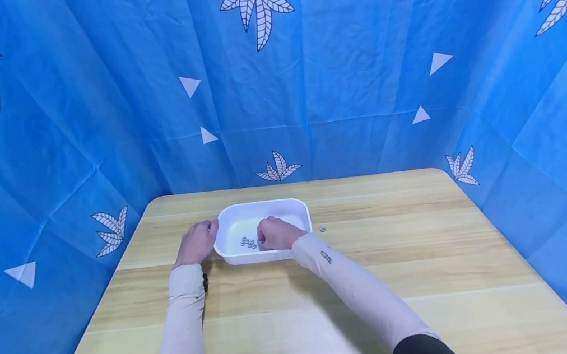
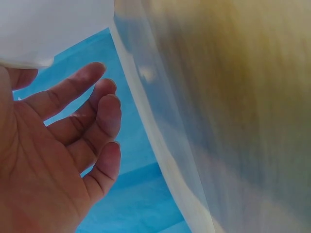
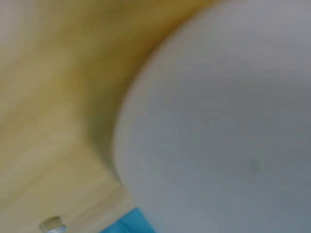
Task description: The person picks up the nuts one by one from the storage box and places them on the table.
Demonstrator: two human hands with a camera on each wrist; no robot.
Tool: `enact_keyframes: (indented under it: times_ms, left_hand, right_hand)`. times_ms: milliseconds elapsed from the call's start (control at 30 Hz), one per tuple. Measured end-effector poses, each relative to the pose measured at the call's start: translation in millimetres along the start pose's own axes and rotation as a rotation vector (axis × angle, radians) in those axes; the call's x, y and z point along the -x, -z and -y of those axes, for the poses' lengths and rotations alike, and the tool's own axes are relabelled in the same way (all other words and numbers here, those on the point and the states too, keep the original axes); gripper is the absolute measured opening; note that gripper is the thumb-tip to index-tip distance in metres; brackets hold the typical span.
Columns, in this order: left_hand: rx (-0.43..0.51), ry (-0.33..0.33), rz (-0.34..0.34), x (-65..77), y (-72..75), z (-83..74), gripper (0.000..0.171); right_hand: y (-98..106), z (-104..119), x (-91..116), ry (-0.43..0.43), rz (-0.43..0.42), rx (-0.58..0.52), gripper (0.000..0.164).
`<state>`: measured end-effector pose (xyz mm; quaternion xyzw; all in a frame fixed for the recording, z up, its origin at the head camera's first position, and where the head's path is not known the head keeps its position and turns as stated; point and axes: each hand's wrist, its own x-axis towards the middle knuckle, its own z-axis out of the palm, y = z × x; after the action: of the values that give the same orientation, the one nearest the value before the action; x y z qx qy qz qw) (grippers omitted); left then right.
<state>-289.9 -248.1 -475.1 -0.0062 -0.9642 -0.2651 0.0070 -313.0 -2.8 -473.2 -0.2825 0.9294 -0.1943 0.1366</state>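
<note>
Currently | left hand [image 1: 198, 242]: fingers loosely bent, gripping nothing, at tray [image 1: 255, 258]'s left end | right hand [image 1: 279, 233]: curled inside, grasp hidden; nearer metal pieces [image 1: 248, 242], just left | tray lies lengthwise left-right | lone piece [image 1: 322, 228] right, on bench [image 1: 393, 212]

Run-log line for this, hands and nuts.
left hand: at left rim of white tray | right hand: inside tray, grip hidden | metal nuts: clustered in tray | lone nut: on wooden table, right of tray

Small silvery pieces [image 1: 247, 242] cluster in a white tub [image 1: 250, 258], another [image 1: 322, 228] lying just outside.
</note>
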Motion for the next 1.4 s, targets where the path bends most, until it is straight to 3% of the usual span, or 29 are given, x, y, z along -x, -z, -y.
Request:
enact_keyframes:
  times_ms: [300,500,667,967,1400]
  left_hand:
    - [0.002,0.019,0.029,0.6,-1.0,1.7,0.07]
    - [-0.004,-0.008,0.005,-0.8,-0.7,2.6,0.067]
    - [-0.006,-0.013,0.003,0.5,-0.3,1.2,0.068]
    - [-0.009,-0.015,0.003,-0.9,0.1,1.6,0.067]
    - [0.001,-0.021,-0.005,-0.7,-0.9,1.8,0.065]
  right_hand:
    - [1.5,4.1,0.3,-0.002,0.014,0.048,0.013]
    - [-0.3,0.5,-1.5,0.057,-0.015,0.042,0.014]
    - [0.0,-1.1,-1.9,0.079,-0.012,0.0,0.021]
    - [0.8,-1.1,-0.5,0.042,-0.025,-0.086,0.035]
    - [0.0,-3.3,3.0,0.06,-0.068,-0.216,0.024]
